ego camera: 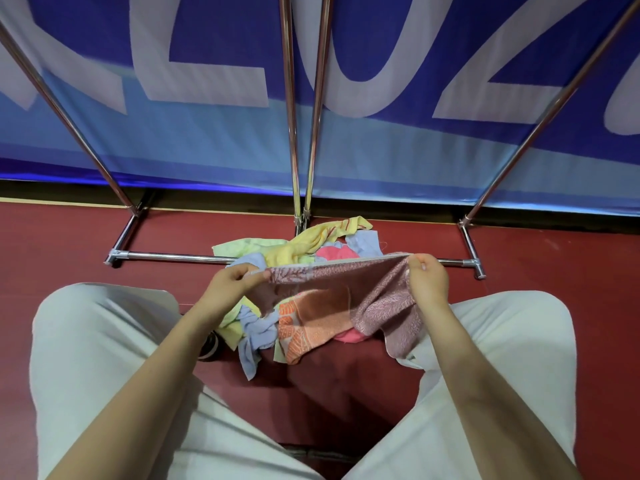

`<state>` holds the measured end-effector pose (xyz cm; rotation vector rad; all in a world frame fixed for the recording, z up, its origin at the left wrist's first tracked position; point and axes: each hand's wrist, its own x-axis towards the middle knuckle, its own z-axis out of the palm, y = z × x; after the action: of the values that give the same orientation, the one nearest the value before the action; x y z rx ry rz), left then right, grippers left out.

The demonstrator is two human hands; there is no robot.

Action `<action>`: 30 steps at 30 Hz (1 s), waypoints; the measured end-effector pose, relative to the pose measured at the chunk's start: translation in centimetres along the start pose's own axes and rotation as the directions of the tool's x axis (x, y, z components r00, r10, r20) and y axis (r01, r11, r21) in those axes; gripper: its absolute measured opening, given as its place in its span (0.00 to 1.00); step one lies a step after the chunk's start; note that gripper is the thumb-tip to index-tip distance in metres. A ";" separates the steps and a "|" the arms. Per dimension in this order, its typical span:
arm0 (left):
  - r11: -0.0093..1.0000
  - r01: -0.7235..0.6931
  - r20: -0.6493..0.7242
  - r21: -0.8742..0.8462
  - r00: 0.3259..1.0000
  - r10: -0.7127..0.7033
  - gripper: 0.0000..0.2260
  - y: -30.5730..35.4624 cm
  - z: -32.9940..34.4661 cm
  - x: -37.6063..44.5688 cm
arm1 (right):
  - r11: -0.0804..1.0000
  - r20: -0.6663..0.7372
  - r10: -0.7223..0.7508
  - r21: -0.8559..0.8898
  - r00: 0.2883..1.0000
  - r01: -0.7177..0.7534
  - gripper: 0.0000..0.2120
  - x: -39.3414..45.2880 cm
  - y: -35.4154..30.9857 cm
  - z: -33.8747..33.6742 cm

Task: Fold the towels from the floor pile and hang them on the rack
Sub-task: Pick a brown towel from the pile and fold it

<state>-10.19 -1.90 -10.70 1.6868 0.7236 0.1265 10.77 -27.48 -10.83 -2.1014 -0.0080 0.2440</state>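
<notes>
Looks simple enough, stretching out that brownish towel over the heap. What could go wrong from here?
Both the left hand and right hand only pinch the brown towel at its top corners, so a corner might slip. Its lower part hangs onto the pile and could drag the orange patterned towel along. The rack base bar runs under the pile, so cloth may snag there.

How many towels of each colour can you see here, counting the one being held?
Counting visible patches, since tangled cloth may hide more:
Mauve towel, held by both hands: 1
Yellow towel: 1
Pale green towel: 1
Pink towel: 1
Orange towel: 1
Light blue towels, at least: 2
Total: at least 7
</notes>
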 end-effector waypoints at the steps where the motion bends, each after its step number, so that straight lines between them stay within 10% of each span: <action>1: 0.996 0.014 -0.011 -0.092 1.000 -0.015 0.14 0.1 0.1 0.1 | 1.000 0.008 -0.005 0.018 1.000 0.005 0.07 -0.1 -0.1 -0.1; 12: 0.577 0.197 -0.001 -0.793 0.946 -0.325 0.07 -0.2 -0.1 1.6 | 0.998 0.130 -0.061 0.032 0.990 0.057 0.09 -1.5 -1.3 -0.1; 18: 0.630 0.184 -0.100 -0.754 0.917 -0.387 0.08 -1.3 -0.2 1.9 | 0.999 0.088 -0.016 0.052 0.996 0.011 0.09 -1.7 -1.1 0.3; 24: 0.602 0.147 -0.151 -0.785 0.897 -0.416 0.10 -0.5 1.7 1.2 | 0.793 0.229 0.412 0.387 0.882 -0.471 0.11 -1.6 -1.8 0.6; 30: 0.644 0.200 -0.084 -0.739 0.921 -0.382 0.15 0.7 4.4 0.4 | 0.851 0.324 0.269 0.361 0.907 -0.381 0.03 -4.2 -2.7 2.0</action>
<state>-7.59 -5.48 -11.32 0.7775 0.9617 0.3391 6.59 -24.80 -8.82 -1.6173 0.2315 0.6727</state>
